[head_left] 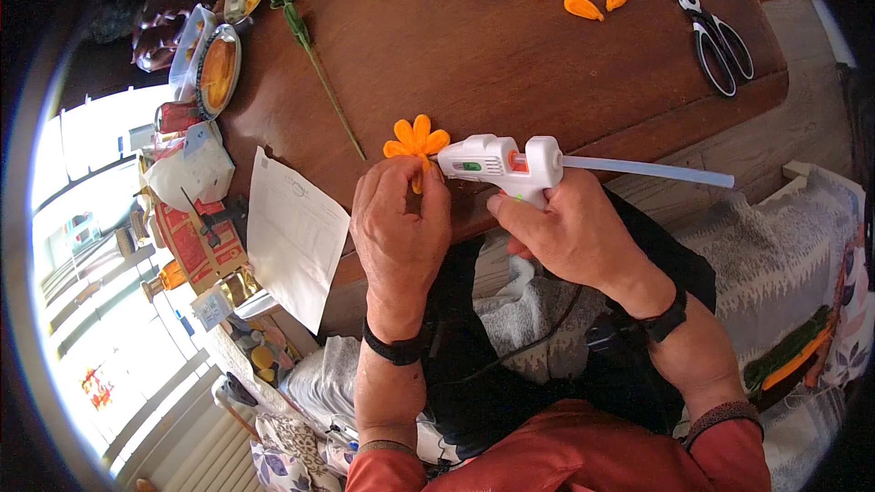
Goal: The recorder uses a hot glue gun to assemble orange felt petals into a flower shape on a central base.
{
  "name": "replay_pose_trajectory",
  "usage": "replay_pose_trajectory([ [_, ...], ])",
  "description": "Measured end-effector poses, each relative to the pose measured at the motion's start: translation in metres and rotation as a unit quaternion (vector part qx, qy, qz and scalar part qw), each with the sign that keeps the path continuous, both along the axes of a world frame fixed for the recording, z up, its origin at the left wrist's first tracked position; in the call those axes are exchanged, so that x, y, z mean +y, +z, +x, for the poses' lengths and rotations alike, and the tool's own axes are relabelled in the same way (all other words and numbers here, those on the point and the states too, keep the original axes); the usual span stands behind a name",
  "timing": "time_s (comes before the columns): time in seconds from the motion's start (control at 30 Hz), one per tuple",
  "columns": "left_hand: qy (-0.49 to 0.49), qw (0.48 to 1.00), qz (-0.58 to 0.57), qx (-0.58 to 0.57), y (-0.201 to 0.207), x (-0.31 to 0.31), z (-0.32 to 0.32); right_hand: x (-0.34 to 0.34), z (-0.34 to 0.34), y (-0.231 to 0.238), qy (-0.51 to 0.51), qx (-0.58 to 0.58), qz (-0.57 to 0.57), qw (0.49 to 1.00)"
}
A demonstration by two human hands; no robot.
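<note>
Pinching the orange flower (420, 135) by its lower petals (417, 186) with my left grip (399, 210), near the table (547, 73) edge; right grip (574, 230) wrapped round the white glue gun (488, 159). Flower looks light, soft, bendable: hold petals gently, clear of the tip (438, 163).

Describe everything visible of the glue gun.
White, plastic-looking glue gun with a green side panel and an orange part near the rear. A translucent stick juts rightward from its back. The right hand grips its handle near the table edge; its nozzle points left at the orange flower in the left hand, contact unclear.
</note>
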State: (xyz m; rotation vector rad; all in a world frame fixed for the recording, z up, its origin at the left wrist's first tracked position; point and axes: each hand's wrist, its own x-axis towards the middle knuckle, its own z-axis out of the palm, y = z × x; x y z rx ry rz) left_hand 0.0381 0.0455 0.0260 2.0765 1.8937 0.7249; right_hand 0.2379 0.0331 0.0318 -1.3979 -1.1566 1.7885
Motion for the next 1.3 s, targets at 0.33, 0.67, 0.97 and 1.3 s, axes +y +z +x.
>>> replay_pose_trajectory([
  [0.33, -0.002, 1.0, 0.015, -0.001, -0.002, 0.0, -0.002, -0.001, 0.0, 0.001, -0.011, -0.005, 0.008, 1.0],
  [0.67, -0.032, 0.999, -0.01, -0.007, 0.003, 0.002, -0.005, 0.0, 0.004, 0.001, -0.037, 0.016, -0.017, 0.999],
  [0.97, -0.071, 0.995, 0.009, 0.069, 0.004, 0.001, -0.005, 0.02, 0.01, -0.002, -0.126, 0.105, -0.094, 0.982],
  [1.3, -0.079, 0.993, 0.017, 0.088, 0.006, -0.003, -0.005, 0.028, 0.007, -0.013, -0.209, 0.142, -0.074, 0.965],
])
